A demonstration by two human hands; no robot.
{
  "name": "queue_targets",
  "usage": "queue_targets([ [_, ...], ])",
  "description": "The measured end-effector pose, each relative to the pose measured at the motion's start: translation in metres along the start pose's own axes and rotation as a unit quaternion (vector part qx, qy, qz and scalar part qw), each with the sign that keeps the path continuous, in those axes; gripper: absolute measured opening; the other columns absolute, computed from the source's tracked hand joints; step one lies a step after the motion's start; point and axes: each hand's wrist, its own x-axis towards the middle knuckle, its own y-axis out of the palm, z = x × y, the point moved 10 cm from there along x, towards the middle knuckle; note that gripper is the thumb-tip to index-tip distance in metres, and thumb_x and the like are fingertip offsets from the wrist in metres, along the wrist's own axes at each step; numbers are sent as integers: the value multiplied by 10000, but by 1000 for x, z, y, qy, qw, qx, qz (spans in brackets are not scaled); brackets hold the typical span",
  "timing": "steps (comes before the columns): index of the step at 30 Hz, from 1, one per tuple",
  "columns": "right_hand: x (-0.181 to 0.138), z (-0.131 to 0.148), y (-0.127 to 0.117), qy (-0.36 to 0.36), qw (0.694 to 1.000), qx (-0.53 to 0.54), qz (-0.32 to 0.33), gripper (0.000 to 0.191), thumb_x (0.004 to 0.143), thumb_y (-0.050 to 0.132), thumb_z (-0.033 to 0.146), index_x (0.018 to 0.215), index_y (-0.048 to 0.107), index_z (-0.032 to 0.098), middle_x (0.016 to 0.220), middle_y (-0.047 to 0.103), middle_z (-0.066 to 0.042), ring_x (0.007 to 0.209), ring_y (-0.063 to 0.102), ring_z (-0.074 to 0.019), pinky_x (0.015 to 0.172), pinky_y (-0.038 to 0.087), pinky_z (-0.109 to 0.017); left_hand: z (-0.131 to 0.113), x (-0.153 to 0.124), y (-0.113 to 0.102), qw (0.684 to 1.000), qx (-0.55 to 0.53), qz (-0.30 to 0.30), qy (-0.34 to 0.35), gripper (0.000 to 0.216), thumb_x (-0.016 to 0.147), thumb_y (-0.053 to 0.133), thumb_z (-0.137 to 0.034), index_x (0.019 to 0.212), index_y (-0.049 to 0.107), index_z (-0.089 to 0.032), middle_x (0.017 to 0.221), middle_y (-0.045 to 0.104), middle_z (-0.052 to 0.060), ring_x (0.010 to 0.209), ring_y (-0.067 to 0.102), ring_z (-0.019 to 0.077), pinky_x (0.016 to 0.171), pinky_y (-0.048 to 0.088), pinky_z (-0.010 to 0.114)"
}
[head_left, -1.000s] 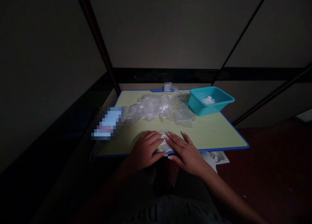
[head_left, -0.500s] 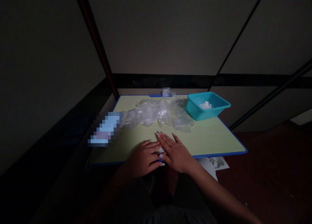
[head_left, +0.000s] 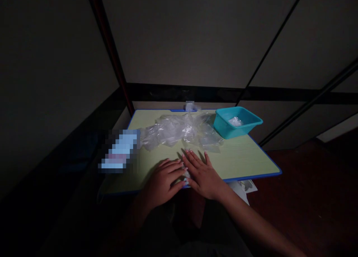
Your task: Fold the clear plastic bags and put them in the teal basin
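Both hands lie flat at the near edge of a small yellow-green table with a blue rim (head_left: 246,160). My left hand (head_left: 163,180) and my right hand (head_left: 203,173) press side by side, fingers stretched out, on a small clear plastic bag (head_left: 187,174) that is almost wholly hidden beneath them. Beyond the fingers lies a heap of clear plastic bags (head_left: 179,132) across the middle of the table.
A teal plastic tub (head_left: 237,122) with a bit of clear plastic inside stands at the far right corner. A blurred pale object (head_left: 120,151) sits at the left edge. Paper (head_left: 244,186) lies under the table's right front. Dark walls surround it.
The small bag showed between my hands a second ago; now the hands have closed over it. My right hand's fingers slid forward toward the heap. The view shifted slightly.
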Motion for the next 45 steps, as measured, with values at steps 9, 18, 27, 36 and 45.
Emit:
queue_targets([
  [9, 30, 16, 15, 35, 998, 12, 58, 708, 884, 411, 462, 1471, 139, 174, 1524, 42, -114, 1401, 23, -284, 1090, 67, -572, 19, -2, -6, 996, -32, -39, -69, 545, 882, 492, -304, 1400, 339, -234, 1473, 323, 79, 1362, 266, 237, 1101, 283, 459],
  [18, 52, 26, 17, 33, 999, 21, 31, 751, 829, 465, 390, 1474, 124, 213, 1526, 75, -112, 1400, 39, -295, 1036, -29, -651, 26, -2, -3, 995, -32, -40, -82, 566, 890, 486, -358, 1416, 297, -272, 1509, 243, 69, 1388, 197, 266, 1107, 226, 530],
  [27, 48, 31, 15, 30, 999, 33, 23, 718, 868, 407, 437, 1476, 96, 213, 1530, 65, -97, 1404, 46, -258, 1069, -26, -602, 35, -8, -11, 984, -96, -101, -107, 542, 947, 345, -329, 1455, 186, -225, 1526, 188, 65, 1407, 124, 237, 1136, 182, 495],
  [36, 50, 29, 11, 36, 999, 32, 13, 717, 868, 419, 434, 1475, 98, 228, 1531, 73, -94, 1401, 62, -279, 1052, -43, -627, 36, -8, -12, 982, -110, -116, -99, 511, 957, 330, -307, 1450, 202, -261, 1516, 225, 51, 1400, 160, 234, 1130, 207, 499],
  [45, 48, 19, 1, 40, 997, 67, -11, 619, 887, 401, 416, 1449, 213, 237, 1498, 250, -86, 1364, 198, -270, 1069, 123, -583, 40, -9, -10, 980, -114, -122, -108, 531, 945, 365, -294, 1449, 199, -273, 1516, 225, 54, 1399, 164, 232, 1127, 217, 493],
])
